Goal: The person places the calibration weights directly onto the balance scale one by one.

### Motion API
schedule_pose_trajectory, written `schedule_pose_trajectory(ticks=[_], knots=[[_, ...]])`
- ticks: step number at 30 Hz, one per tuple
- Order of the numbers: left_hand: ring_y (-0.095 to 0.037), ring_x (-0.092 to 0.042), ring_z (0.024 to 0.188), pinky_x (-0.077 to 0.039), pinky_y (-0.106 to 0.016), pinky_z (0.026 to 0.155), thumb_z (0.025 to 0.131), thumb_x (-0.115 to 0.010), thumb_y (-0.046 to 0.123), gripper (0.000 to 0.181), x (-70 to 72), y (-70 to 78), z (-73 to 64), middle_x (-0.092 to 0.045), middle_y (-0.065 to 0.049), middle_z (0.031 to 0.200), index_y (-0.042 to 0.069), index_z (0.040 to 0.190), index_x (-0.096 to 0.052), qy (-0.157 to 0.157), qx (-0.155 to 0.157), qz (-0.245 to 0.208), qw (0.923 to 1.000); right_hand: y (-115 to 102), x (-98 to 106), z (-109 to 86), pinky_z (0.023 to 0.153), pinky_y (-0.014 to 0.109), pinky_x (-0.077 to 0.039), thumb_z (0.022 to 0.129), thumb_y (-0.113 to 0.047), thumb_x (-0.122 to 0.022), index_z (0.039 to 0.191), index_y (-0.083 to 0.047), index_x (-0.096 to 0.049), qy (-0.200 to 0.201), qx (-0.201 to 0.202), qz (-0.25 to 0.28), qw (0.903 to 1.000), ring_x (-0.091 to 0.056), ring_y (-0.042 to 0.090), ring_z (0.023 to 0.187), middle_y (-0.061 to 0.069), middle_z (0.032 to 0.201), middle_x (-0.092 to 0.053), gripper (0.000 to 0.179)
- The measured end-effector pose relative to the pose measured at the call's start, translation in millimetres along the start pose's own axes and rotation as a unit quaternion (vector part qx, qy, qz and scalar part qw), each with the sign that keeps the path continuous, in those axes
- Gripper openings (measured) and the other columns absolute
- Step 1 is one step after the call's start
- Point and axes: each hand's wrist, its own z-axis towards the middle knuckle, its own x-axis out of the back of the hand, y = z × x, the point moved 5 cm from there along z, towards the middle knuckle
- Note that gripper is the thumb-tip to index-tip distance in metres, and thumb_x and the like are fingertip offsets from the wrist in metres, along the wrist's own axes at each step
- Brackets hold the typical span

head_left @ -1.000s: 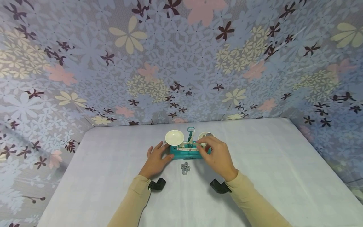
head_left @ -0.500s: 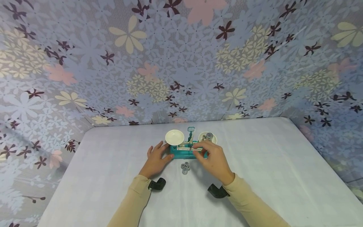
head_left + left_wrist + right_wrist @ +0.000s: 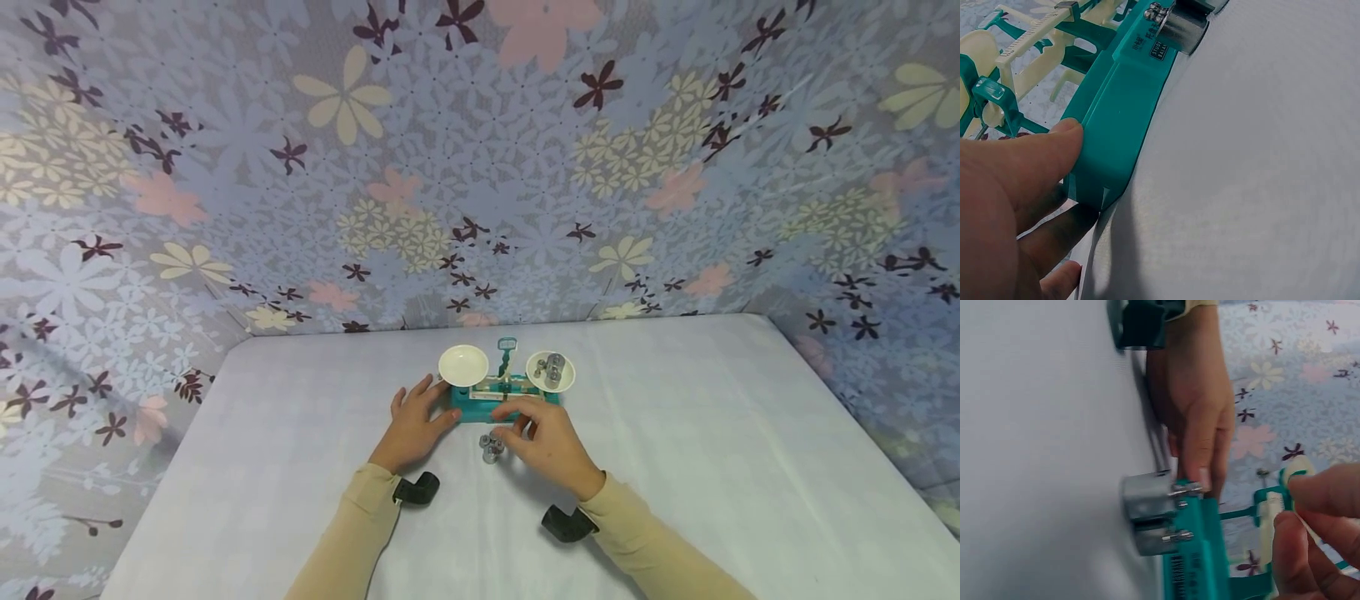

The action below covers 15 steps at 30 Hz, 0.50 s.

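- Balance, teal: on bench; cropped in both wrist views.
- L hand: grips balance's L end, thumb in front; some fingertips hidden.
- R hand: part-open, thumb & forefinger apart nr. loose wts; nothing seen between, other fingertips hidden.
- Loose wts: in front of balance, part-covered, qty. unclear.
- R pan: holds pan wts, markings illegible.

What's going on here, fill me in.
A person is busy with a small teal balance scale. The left hand holds the left end of its base. The right hand is at the cluster of metal weights in front of the scale; whether it touches them is hard to tell. Other weights sit in the right pan.
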Motion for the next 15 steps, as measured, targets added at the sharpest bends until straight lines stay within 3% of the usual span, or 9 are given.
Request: schedule_pose_trajectory(ticks=[8,15], knots=[[-0.027,-0.023,0.138,0.001,-0.054,0.109,0.09,-0.057,0.04,0.058,0.1,-0.3,0.6,-0.044,-0.007,0.141,0.01,0.138,-0.044,0.0,0.0,-0.001,1.0,14.8,-9.7,-4.0,0.053,0.024,-0.047,0.082,-0.015,-0.071,0.098,-0.017,-0.069,-0.034,-0.029,0.059,0.9973,-0.055,0.01,0.063,-0.008,0.082,-0.061,0.016],[-0.027,-0.023,0.138,0.001,-0.054,0.109,0.09,-0.058,0.041,0.059,0.4,0.1,-0.6,-0.044,-0.007,0.141,0.01,0.137,-0.045,0.001,0.001,-0.003,1.0,8.7,-11.8,-5.6,0.051,0.024,-0.045,0.081,-0.005,-0.07,0.098,-0.005,-0.068,-0.047,-0.037,0.093,0.9939,-0.056,0.012,0.061,0.002,0.081,-0.065,0.017]])
